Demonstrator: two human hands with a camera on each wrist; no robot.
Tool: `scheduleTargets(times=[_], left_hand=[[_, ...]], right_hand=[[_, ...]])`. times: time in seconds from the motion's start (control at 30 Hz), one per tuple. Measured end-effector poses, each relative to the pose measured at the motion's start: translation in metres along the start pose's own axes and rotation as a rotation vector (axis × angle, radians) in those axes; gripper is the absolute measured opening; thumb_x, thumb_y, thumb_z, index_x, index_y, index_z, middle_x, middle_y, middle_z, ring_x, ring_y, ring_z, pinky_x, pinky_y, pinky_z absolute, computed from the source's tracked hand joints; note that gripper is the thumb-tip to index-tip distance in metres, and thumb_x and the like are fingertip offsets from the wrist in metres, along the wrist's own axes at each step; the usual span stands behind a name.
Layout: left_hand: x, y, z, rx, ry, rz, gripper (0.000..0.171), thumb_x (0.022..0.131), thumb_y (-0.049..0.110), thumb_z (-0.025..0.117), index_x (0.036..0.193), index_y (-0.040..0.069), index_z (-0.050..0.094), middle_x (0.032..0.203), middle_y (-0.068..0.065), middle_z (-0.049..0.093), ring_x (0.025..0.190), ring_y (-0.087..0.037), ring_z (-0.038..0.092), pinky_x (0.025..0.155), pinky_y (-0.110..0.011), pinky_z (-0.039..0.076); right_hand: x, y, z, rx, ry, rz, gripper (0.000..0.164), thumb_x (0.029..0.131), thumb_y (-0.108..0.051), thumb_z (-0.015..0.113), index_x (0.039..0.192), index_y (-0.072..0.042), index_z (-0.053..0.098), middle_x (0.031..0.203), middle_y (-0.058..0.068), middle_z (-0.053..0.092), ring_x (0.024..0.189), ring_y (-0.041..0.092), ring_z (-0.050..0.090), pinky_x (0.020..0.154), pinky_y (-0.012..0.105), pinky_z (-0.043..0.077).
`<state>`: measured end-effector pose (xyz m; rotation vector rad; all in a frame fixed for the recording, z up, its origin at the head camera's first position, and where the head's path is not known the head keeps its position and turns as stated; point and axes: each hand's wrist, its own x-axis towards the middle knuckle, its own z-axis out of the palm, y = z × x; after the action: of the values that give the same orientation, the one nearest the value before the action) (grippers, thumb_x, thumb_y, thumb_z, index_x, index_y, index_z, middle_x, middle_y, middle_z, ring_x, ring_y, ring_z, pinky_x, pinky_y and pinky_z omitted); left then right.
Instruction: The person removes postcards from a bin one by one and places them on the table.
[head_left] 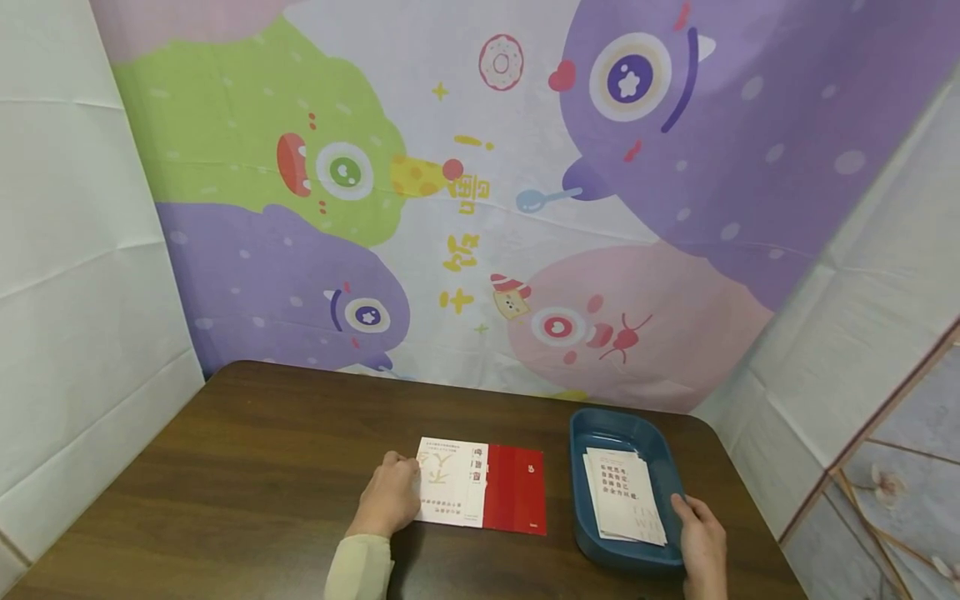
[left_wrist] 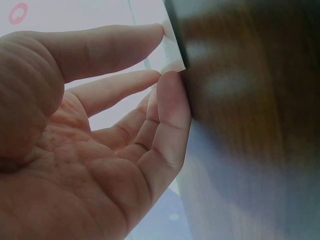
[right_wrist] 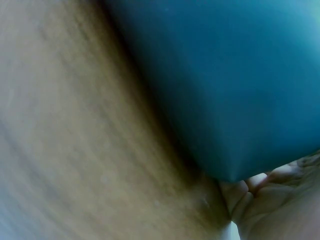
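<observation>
My left hand (head_left: pixel 388 495) is at the left end of a white printed card (head_left: pixel 452 500), thumb and fingertips gripping its edge. The left wrist view shows the thumb and curled fingers of the left hand (left_wrist: pixel 110 115) against the edge of the card (left_wrist: pixel 172 42). A red card or sheet (head_left: pixel 514 490) extends from the white one's right side; whether they are joined cannot be told. On the right, my right hand (head_left: pixel 699 537) holds the side of a blue tray (head_left: pixel 583 533), thumb at the rim. Fingers near the tray's underside (right_wrist: pixel 225 100) are partly hidden.
Several white printed cards (head_left: pixel 622 496) lie stacked inside the tray. Both cards and tray are on a dark brown wooden table (head_left: pixel 270 467). Behind its far edge hangs a cartoon-print cloth (head_left: pixel 450 350), and pale cloth walls (head_left: pixel 90 333) stand at both sides.
</observation>
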<state>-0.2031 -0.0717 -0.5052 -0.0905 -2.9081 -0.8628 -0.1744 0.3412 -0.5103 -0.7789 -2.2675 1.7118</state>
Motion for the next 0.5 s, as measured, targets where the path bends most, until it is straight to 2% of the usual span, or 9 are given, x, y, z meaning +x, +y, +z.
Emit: scheduleTargets(times=[0.5], left_hand=[[0.0001,0.0007,-0.0012,0.003,-0.014,-0.004,0.035,0.072,-0.010,0.067,0.107,-0.004,0.070,0.110,-0.026,0.059,0.092,-0.041,0.061,0.077,-0.056,0.053]], right_hand=[[-0.0019,-0.0020,-0.0005,0.011,-0.015,0.007,0.070,0.100,-0.046,0.043,0.141,0.010,0.034,0.150,0.038,0.026,0.138,0.053,0.019,0.111,0.068,0.014]])
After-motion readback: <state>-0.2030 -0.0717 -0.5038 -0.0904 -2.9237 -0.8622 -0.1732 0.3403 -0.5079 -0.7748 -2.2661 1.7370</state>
